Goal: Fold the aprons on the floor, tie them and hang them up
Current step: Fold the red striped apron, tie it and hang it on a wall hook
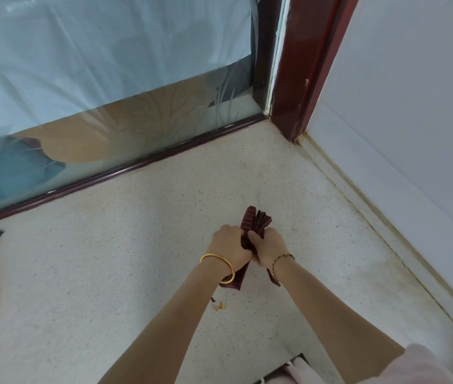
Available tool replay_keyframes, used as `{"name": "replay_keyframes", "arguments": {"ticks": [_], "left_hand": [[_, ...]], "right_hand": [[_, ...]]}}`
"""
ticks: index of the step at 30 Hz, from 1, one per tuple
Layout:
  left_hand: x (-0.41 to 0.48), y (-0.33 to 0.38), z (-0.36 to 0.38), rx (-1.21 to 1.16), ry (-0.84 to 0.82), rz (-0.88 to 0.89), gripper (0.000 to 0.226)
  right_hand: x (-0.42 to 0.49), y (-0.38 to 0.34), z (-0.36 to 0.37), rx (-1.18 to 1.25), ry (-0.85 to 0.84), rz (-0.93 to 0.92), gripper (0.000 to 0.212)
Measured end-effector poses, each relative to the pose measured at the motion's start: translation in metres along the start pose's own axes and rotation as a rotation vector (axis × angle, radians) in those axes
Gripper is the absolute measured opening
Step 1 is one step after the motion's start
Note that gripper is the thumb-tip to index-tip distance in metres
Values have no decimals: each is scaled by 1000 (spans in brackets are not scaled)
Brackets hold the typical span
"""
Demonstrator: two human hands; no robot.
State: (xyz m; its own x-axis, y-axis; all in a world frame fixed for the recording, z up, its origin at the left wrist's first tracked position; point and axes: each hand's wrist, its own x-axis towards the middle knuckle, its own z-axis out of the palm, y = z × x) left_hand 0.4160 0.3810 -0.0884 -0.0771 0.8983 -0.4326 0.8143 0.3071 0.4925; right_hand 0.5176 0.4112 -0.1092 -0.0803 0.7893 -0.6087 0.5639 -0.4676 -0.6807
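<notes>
Both hands, the left hand [229, 243] and the right hand [271, 246], clench the folded dark red striped cloth apron [256, 221] above the speckled beige floor [136, 259], toward its far right corner. The thin dark red tie [275, 281] seems to hang loose below. If the knot is slack, the folds may spring open.

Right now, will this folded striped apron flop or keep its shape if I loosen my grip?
Probably floppy: the apron droops below both wrists. Likely light and squashable: the left hand and right hand grip it bunched.
</notes>
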Motion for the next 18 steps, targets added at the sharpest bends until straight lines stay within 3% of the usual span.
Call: {"name": "replay_keyframes", "arguments": {"ticks": [3, 5, 8, 10, 11, 13, 18], "left_hand": [[2, -8, 6, 96, 31, -16, 46], [2, -12, 10, 163, 47, 16, 50], [3, -16, 12, 234, 66, 58, 38], [3, -17, 11, 247, 99, 84, 28], [2, -17, 10, 254, 118, 99, 25], [1, -16, 8, 260, 143, 118, 25], [4, -13, -3, 196, 46, 109, 12]], "right_hand": [[-3, 6, 0, -24, -66, 0, 8], [-4, 8, -2, -141, -100, -45, 17], [-7, 5, -6, -276, -182, -124, 27], [-10, 2, -9, -384, -205, -170, 6], [-13, 0, -11, -442, -202, -207, 8], [-17, -6, -15, -606, -199, -323, 19], [-19, -29, -26, -930, -330, -634, 16]]}}
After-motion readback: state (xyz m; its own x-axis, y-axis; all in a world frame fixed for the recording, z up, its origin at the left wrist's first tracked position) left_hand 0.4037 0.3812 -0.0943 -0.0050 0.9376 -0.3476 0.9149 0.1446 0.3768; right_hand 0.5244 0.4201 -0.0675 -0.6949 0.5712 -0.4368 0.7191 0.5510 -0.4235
